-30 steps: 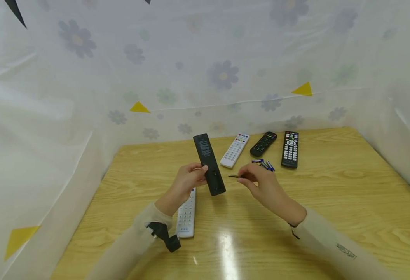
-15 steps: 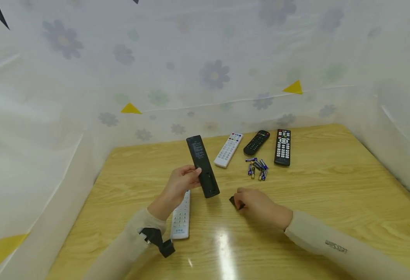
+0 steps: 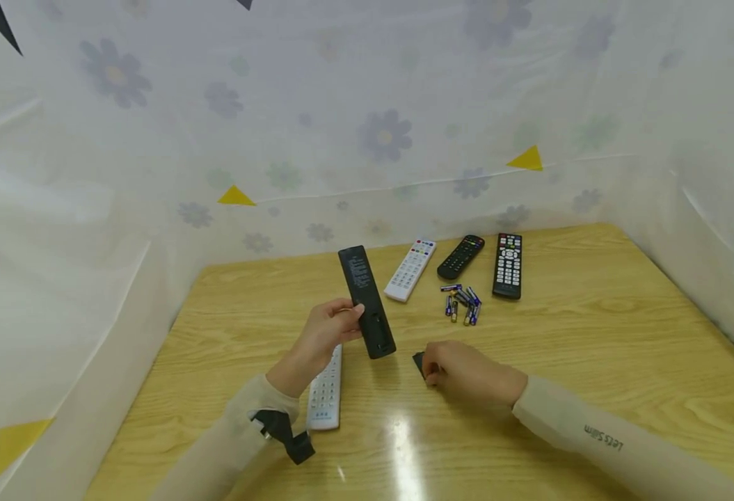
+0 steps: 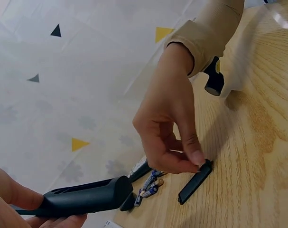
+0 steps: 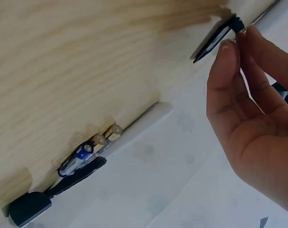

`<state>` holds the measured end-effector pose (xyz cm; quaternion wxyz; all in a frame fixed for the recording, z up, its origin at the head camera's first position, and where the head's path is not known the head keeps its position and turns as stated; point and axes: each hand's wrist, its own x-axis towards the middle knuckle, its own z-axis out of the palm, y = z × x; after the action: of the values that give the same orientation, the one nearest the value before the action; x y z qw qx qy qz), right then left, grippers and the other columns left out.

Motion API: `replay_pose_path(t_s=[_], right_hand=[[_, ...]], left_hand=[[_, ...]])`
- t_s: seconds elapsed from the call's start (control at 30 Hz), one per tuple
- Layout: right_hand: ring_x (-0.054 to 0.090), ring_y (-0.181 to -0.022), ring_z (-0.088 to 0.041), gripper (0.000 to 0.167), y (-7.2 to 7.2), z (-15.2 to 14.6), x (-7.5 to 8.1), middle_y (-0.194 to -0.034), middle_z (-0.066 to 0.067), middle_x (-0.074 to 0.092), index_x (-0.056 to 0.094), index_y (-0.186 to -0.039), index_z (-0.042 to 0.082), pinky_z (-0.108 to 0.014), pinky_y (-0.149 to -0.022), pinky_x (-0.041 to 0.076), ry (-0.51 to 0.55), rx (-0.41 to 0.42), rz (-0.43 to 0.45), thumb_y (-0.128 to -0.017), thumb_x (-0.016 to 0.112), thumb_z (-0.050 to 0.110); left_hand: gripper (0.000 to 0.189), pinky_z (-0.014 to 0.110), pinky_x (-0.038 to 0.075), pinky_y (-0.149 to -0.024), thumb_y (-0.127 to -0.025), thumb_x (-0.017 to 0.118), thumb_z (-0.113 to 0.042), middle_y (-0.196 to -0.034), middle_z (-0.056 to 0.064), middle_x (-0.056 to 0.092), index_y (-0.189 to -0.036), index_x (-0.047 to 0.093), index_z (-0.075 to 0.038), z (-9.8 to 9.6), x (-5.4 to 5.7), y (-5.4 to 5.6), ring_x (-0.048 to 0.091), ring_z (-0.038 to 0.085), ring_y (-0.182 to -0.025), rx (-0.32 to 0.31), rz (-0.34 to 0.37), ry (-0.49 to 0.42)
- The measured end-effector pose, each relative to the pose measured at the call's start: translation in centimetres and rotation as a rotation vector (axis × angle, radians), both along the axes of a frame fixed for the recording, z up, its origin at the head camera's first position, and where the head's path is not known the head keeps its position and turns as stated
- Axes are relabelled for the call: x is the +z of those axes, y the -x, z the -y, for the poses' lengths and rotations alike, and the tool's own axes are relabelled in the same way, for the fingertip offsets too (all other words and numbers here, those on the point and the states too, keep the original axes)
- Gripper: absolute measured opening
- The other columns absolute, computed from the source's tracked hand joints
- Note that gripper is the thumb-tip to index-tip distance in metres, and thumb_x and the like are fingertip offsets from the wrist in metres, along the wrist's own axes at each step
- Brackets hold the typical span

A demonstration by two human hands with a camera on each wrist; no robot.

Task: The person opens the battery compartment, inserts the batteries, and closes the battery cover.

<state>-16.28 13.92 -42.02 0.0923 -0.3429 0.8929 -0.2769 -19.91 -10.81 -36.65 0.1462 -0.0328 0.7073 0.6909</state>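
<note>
My left hand (image 3: 324,330) grips a black remote control (image 3: 367,299) above the table, its back face and open battery compartment turned up in the head view. Lower and to the right, my right hand (image 3: 469,372) pinches one end of a small black battery cover (image 4: 195,183) between thumb and fingertips. That cover lies at the tabletop, partly hidden by the fingers in the head view. Several loose batteries (image 3: 462,300) lie in a pile beyond the right hand. Under the left wrist a white remote control (image 3: 325,393) lies partly covered.
At the back of the wooden table (image 3: 567,362) lie another white remote (image 3: 410,270), a small black remote (image 3: 460,257) and a black remote with white keys (image 3: 507,266). A pale flowered sheet (image 3: 316,111) hangs behind and along the sides.
My right hand has come down toward the table with the battery cover, uncovering the battery pile to view. My left hand still holds the black remote in nearly the same place.
</note>
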Motion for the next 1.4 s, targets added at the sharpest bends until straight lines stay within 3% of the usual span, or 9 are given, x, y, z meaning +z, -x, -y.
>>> replay_pose_path(t_s=[0.13,0.27,0.43,0.53,0.8,0.97,1.07,1.23,1.4], right_hand=[[0.052,-0.068,-0.007,0.007,1.8,-1.0,0.3,-0.078,0.003,0.059,0.066,-0.083,0.008,-0.025,-0.059,0.047,0.022,-0.148,-0.095,-0.09,0.066,0.005],[0.056,-0.069,-0.017,0.005,4.4,-2.1,0.1,-0.076,-0.005,0.06,0.062,-0.085,0.0,-0.033,-0.06,0.049,-0.036,-0.348,-0.195,-0.089,0.065,-0.001],[0.057,-0.072,-0.023,0.008,6.6,-2.9,-0.3,-0.079,-0.011,0.059,0.058,-0.091,-0.004,-0.039,-0.062,0.048,-0.127,-0.483,-0.101,-0.093,0.061,0.004],[0.057,-0.07,-0.022,0.01,7.3,-2.9,-0.4,-0.078,-0.01,0.06,0.059,-0.088,-0.002,-0.038,-0.06,0.048,-0.159,-0.498,-0.03,-0.094,0.059,0.006],[0.049,-0.062,-0.02,0.019,8.2,-2.3,-0.4,-0.069,-0.008,0.058,0.057,-0.072,0.002,-0.033,-0.053,0.042,-0.216,-0.495,0.058,-0.09,0.058,0.003],[0.05,-0.064,-0.021,0.013,8.4,-2.1,-0.2,-0.074,-0.01,0.057,0.058,-0.082,-0.003,-0.032,-0.054,0.042,-0.228,-0.508,0.1,-0.09,0.062,0.007],[0.05,-0.066,-0.021,0.023,8.1,-2.1,0.0,-0.077,-0.011,0.056,0.057,-0.097,-0.009,-0.033,-0.056,0.043,-0.216,-0.515,0.093,-0.091,0.063,0.011],[0.05,-0.062,-0.02,0.03,6.9,-2.3,1.1,-0.075,-0.011,0.054,0.05,-0.112,-0.009,-0.032,-0.054,0.041,-0.036,-0.538,0.109,-0.092,0.059,0.012],[0.064,-0.063,-0.024,0.034,5.2,-2.1,3.1,-0.081,-0.017,0.059,0.046,-0.127,-0.004,-0.031,-0.056,0.052,0.219,-0.517,0.208,-0.095,0.048,0.007]], left_hand=[[0.023,0.039,0.056,-0.083,-0.096,0.059,-0.007,-0.101,0.017,0.066,-0.114,0.06,0.008,0.0,0.0,-0.1,0.065,0.018,-0.081,0.002,-0.002,0.0],[0.024,0.039,0.056,-0.084,-0.096,0.059,-0.007,-0.103,0.017,0.065,-0.115,0.059,0.008,0.0,0.1,-0.1,0.066,0.018,-0.082,0.0,0.003,0.004],[0.026,0.039,0.055,-0.085,-0.096,0.059,-0.008,-0.104,0.017,0.064,-0.116,0.058,0.008,-0.1,0.0,-0.1,0.065,0.018,-0.083,-0.011,0.018,0.008],[0.024,0.04,0.055,-0.085,-0.096,0.059,-0.008,-0.102,0.017,0.064,-0.115,0.059,0.007,-0.1,0.0,-0.1,0.065,0.018,-0.082,-0.017,0.024,0.009],[0.024,0.041,0.055,-0.085,-0.096,0.059,-0.008,-0.101,0.016,0.064,-0.115,0.059,0.007,0.0,0.3,-0.1,0.063,0.017,-0.08,-0.026,0.033,0.017],[0.025,0.039,0.056,-0.084,-0.096,0.059,-0.009,-0.101,0.016,0.065,-0.116,0.059,0.007,0.0,0.3,0.0,0.064,0.017,-0.08,-0.032,0.04,0.011],[0.026,0.038,0.056,-0.084,-0.096,0.059,-0.009,-0.101,0.016,0.065,-0.116,0.058,0.007,0.0,0.2,0.0,0.064,0.017,-0.081,-0.038,0.041,0.01],[0.025,0.039,0.056,-0.084,-0.096,0.059,-0.01,-0.101,0.015,0.065,-0.115,0.06,0.007,-0.1,0.2,0.0,0.064,0.017,-0.081,-0.04,0.041,0.006],[0.025,0.04,0.056,-0.084,-0.096,0.059,-0.01,-0.101,0.015,0.066,-0.115,0.06,0.006,-0.4,0.3,0.0,0.064,0.017,-0.081,-0.046,0.039,-0.005]])
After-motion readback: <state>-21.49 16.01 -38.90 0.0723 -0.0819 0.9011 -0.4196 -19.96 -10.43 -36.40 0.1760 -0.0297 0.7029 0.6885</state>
